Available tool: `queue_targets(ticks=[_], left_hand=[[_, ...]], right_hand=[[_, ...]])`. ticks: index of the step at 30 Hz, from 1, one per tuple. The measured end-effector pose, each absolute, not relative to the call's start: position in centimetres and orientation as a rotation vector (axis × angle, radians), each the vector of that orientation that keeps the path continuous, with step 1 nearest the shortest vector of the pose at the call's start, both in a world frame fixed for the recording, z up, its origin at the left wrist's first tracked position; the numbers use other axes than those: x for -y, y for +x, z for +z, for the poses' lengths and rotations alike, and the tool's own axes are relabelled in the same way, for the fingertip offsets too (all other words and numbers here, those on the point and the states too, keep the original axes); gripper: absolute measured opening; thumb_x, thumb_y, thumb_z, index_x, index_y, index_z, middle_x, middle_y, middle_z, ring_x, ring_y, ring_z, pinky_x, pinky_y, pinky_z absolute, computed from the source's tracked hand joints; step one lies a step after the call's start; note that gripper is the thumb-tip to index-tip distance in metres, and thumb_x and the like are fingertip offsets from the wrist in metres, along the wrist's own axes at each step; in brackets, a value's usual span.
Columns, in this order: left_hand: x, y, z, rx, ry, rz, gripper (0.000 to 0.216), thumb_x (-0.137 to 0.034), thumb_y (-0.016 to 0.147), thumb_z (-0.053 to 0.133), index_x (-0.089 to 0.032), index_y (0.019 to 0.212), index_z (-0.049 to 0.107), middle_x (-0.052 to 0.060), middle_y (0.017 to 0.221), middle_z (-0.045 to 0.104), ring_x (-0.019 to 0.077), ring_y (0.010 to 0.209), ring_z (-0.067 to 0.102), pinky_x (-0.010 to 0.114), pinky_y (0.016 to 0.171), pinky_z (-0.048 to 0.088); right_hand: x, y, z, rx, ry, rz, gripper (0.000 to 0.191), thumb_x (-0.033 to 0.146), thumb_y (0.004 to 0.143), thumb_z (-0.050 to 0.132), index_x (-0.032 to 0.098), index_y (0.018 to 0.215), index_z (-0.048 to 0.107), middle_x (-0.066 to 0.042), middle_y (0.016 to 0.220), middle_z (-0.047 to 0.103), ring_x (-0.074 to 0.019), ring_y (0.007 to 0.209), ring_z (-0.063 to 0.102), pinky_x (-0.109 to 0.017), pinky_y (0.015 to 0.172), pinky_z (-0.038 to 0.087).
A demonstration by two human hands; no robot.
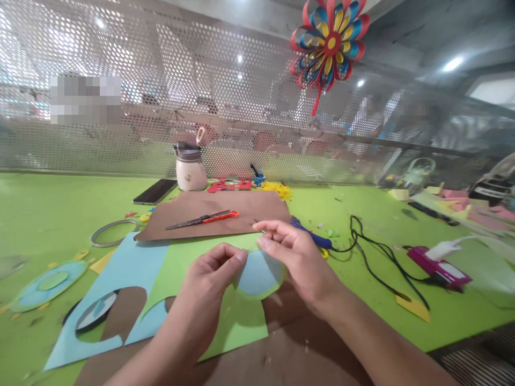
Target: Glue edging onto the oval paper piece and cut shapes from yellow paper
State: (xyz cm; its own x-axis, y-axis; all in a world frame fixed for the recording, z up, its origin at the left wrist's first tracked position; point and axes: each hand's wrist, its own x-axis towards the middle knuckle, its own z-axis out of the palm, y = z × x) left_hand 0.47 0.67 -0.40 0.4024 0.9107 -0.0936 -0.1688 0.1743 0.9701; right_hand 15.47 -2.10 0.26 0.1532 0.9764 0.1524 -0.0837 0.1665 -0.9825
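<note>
A round paper disc, light blue with a pale green rim, is held up between my two hands. My left hand pinches its left edge between thumb and curled fingers. At the upper right edge, the thumb and fingers of my right hand are closed on it. A thin dark pointed thing pokes out by the right fingertips; its kind is unclear. Beneath lie a green paper sheet and a blue paper sheet with round cut-outs. A utility knife with an orange handle rests on brown paper ahead.
At left lies a blue-green paper flower shape near a metal ring. A phone and a lidded cup stand behind. To the right are a blue-handled corded tool and a purple power strip. A paper ornament hangs above.
</note>
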Motion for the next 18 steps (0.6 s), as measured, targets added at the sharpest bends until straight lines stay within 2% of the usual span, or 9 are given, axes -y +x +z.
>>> queue_targets(ticks=[4,11,16,18], left_hand=[[-1.15,0.32,-0.85,-0.837,1.131,0.88,0.024,-0.038,0.076,0.067,-0.018,0.067,0.059,-0.002,0.064,0.056,0.0125,0.063,0.046,0.022,0.059,0.036],[-0.97,0.5,-0.77,-0.833,1.101,0.888,0.023,-0.036,0.074,0.069,-0.018,0.064,0.059,-0.003,0.06,0.054,0.0114,0.06,0.042,0.021,0.056,0.035],[-1.05,0.35,-0.76,-0.766,1.023,0.842,0.022,-0.04,0.078,0.064,-0.02,0.071,0.062,-0.001,0.071,0.057,0.0132,0.067,0.048,0.021,0.06,0.04],[-1.23,0.37,-0.83,-0.766,1.065,0.823,0.021,-0.04,0.076,0.066,-0.019,0.071,0.062,-0.002,0.068,0.057,0.0124,0.063,0.048,0.02,0.056,0.039]], right_hand=[[1.87,15.66,-0.01,1.022,-1.055,1.023,0.021,0.032,0.08,0.065,0.019,0.095,0.066,0.0,0.079,0.061,-0.0115,0.067,0.054,-0.024,0.06,0.041],[2.18,15.31,0.47,1.129,-1.168,0.944,0.027,0.021,0.075,0.067,0.018,0.101,0.062,0.004,0.07,0.054,-0.0101,0.063,0.05,-0.023,0.06,0.041],[2.14,15.3,0.51,1.137,-1.184,0.944,0.027,0.02,0.074,0.065,0.017,0.101,0.061,0.005,0.069,0.053,-0.0104,0.064,0.05,-0.024,0.061,0.041],[2.12,15.25,0.39,1.16,-1.199,0.951,0.028,0.02,0.075,0.064,0.016,0.102,0.061,0.004,0.07,0.053,-0.0106,0.065,0.05,-0.024,0.061,0.041]])
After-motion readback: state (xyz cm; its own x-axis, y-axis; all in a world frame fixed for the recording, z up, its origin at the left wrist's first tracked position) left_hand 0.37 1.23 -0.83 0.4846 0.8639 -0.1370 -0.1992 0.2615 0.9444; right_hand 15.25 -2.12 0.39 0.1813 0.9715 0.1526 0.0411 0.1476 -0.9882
